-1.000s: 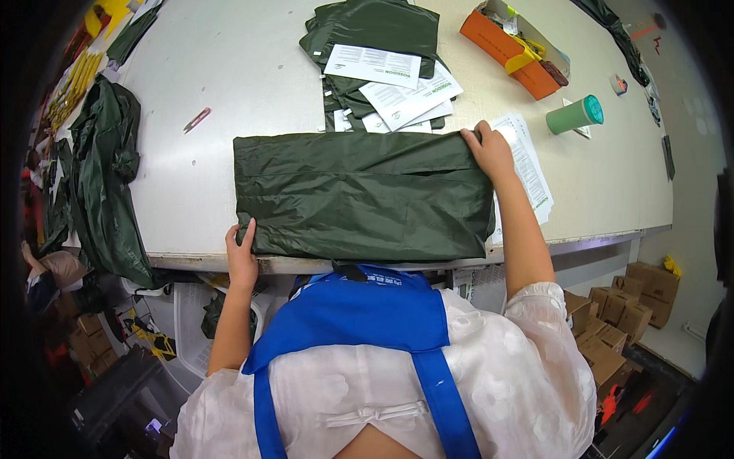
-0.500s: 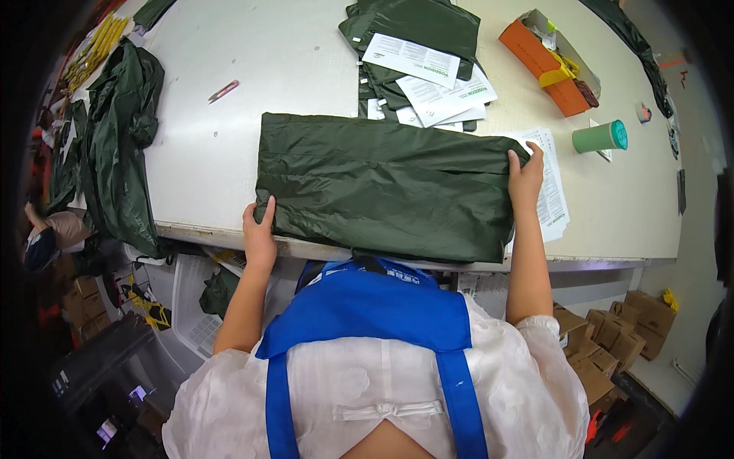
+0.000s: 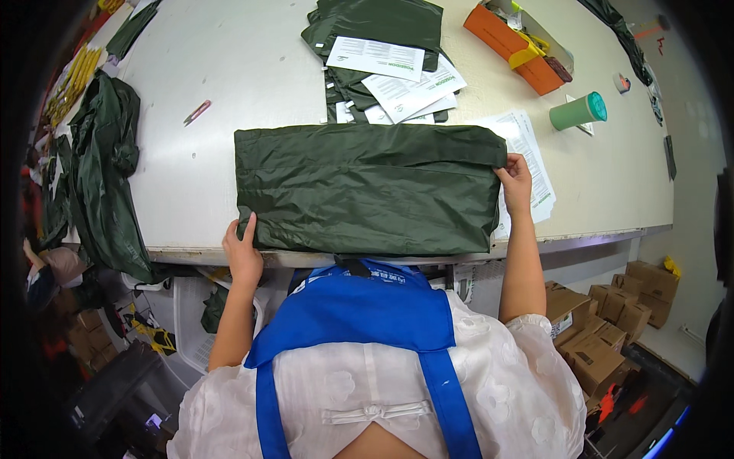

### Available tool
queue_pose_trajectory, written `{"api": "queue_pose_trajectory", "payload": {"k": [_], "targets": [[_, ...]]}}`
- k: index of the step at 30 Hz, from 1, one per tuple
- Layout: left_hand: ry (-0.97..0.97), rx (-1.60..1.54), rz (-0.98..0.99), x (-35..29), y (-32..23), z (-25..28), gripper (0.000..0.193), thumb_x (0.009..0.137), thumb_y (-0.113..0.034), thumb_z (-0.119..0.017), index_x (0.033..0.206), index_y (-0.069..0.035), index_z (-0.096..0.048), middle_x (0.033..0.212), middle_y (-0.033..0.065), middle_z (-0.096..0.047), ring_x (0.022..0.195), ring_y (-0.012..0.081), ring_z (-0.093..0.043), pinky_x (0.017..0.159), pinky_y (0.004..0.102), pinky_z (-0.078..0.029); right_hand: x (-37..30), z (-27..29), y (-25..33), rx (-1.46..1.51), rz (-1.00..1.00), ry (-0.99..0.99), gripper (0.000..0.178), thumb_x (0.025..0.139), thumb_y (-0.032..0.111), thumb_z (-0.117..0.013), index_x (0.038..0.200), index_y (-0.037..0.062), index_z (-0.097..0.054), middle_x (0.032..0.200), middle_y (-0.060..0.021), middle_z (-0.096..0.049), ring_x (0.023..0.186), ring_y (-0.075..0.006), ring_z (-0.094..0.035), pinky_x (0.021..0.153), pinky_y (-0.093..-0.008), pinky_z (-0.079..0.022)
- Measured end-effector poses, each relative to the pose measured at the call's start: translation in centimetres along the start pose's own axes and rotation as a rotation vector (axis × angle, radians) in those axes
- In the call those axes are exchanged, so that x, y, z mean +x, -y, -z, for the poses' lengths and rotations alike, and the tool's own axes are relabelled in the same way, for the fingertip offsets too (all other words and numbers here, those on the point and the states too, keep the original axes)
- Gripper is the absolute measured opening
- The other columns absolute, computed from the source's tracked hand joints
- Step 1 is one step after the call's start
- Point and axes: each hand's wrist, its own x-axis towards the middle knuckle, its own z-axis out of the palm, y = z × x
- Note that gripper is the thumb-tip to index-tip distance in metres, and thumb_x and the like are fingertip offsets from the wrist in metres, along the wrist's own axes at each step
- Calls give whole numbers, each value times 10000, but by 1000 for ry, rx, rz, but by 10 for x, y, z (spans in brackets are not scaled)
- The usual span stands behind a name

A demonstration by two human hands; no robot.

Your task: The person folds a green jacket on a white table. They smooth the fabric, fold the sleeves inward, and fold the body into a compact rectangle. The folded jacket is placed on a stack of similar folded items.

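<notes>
A dark green, thin and shiny folded garment (image 3: 359, 195) lies as a wide rectangle along the front of the table, wrinkled on top. At its lower left corner my left hand (image 3: 243, 252) grips the edge, thumb on top of the cloth and fingertips partly hidden. On the opposite side my right hand (image 3: 517, 183) pinches the garment's right edge, just below a folded flap near the upper corner. Several loose printed sheets (image 3: 539, 176) lie beside and partly under the right end of the garment.
Beyond it sit stacked dark green folded pieces (image 3: 382, 19) topped with white leaflets (image 3: 375, 57). An orange box (image 3: 511, 46), a green cup (image 3: 579, 112) and thread snips (image 3: 197, 112) lie around. More green cloth (image 3: 103, 176) hangs over the left edge; cardboard boxes (image 3: 596, 356) stand below right.
My right hand has shifted down its edge, and the garment's upper right corner now shows a flatter folded flap. The left hand keeps its corner. The whole view has shifted slightly.
</notes>
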Motion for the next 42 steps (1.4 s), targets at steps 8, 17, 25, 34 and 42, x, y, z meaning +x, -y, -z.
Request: {"api": "queue_pose_trajectory", "payload": {"k": [8,17,25,34,42], "targets": [[-103,-469,-627,114,-167,57,476,824,2,-554,1291,-64,-488,1243,156,-519,1155,326,-487,986,387,-382,-11,-11,3,-199,169,-161,71,854,21,-562,918,23,-532,759,-13,-579,650,-49,-516,611,-201,-418],[502,-428,-795,201,-320,8,289,881,-296,-596,1006,-38,-631,912,172,-646,863,323,-604,798,377,-463,-20,-6,13,-493,392,-252,176,811,-15,-560,980,31,-549,842,-120,-605,682,-210,-598,623,-304,-483],[641,-474,-616,197,-328,25,383,799,-380,-688,960,-34,-664,834,104,-647,779,196,-594,716,313,-458,-32,-7,18,-618,411,-232,224,746,-54,-558,958,17,-553,885,-139,-600,744,-301,-598,652,-348,-490],[908,-406,-736,194,-396,22,576,816,-572,-573,948,-25,-697,883,165,-674,831,272,-637,775,325,-478,-36,-16,30,-626,407,-281,261,717,-78,-540,963,7,-537,883,-151,-572,808,-313,-576,727,-361,-473],[975,-460,-679,185,-393,40,477,830,-493,-588,953,-47,-700,830,145,-671,797,228,-629,753,326,-469,-37,-7,28,-692,454,-312,221,750,-83,-541,951,8,-545,903,-151,-589,820,-306,-599,699,-364,-492]]}}
